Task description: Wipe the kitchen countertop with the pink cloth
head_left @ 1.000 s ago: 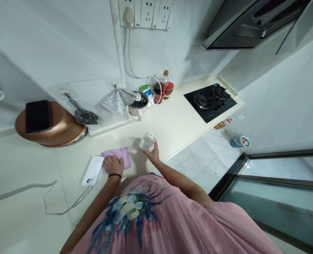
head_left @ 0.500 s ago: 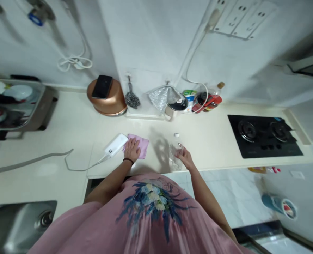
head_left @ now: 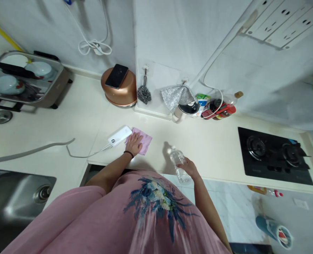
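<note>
My left hand (head_left: pixel 134 143) lies flat on a pink cloth (head_left: pixel 146 142) on the cream countertop, fingers stretched out. Just left of it, touching or nearly touching the cloth, is a white power bank (head_left: pixel 120 135) with a white cable plugged into its near end. My right hand (head_left: pixel 188 167) is wrapped round the side of a clear plastic bottle (head_left: pixel 177 158) with a white cap. The bottle tilts, its cap pointing away from me and its base toward me at the counter's front edge. Whether its base touches anything I cannot tell.
A copper-coloured pot (head_left: pixel 124 92) with a black phone (head_left: pixel 116 76) on it stands by the wall. A black gas stove (head_left: pixel 270 169) is at the right, a steel sink (head_left: pixel 11 208) at the lower left. Condiment bottles (head_left: pixel 223 111) and a dish-filled rack (head_left: pixel 52 92) stand farther back.
The bottle has gone from roughly upright to tilted in my right hand, its base nearer my body. My left hand remains on the cloth. The camera view has shifted.
</note>
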The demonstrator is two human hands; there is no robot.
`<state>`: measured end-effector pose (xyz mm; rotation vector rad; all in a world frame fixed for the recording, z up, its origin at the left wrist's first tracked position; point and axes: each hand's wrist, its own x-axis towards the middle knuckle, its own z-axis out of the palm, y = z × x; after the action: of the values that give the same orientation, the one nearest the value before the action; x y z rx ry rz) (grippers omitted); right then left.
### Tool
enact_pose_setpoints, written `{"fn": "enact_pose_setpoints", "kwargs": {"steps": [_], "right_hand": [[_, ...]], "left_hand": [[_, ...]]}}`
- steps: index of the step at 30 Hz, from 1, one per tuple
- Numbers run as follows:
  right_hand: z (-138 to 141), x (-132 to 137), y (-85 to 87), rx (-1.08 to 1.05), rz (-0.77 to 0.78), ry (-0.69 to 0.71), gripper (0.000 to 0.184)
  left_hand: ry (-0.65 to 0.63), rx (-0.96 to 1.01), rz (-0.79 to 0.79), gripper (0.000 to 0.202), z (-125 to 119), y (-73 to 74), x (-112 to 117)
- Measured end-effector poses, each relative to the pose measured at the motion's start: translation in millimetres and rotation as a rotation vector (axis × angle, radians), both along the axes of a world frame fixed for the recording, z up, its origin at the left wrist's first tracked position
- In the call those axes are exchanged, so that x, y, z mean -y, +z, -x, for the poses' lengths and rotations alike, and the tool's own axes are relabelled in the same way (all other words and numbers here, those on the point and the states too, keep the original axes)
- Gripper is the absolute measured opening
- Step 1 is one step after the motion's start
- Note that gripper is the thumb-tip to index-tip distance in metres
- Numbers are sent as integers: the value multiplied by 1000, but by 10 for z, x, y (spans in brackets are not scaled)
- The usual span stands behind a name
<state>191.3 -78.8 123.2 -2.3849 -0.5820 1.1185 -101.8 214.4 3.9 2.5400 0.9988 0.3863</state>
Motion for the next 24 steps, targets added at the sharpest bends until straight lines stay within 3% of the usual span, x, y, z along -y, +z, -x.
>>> {"fn": "enact_pose_setpoints", "kwargs": {"steps": [3,7,14,19,22,24], "right_hand": [[-135,113,6,-4,-131,-109,64],[-353,233,-24,73,-378,-323,87],[-484,297,-244,335,-690,-658,108],[-423,379,-292,378,-689,-700,112],[-404,499,-155,275,-606,-630,107],[-370,542,-34,122,-489,-525,93]], "left_hand": [[1,0,-4,58,3,-12,-2],[7,3,3,59,6,-28,-8],[13,4,4,59,11,-29,-11],[3,-2,-1,59,18,-17,-19],[3,1,13,59,18,-3,-22],[1,1,16,59,13,5,-22]]}}
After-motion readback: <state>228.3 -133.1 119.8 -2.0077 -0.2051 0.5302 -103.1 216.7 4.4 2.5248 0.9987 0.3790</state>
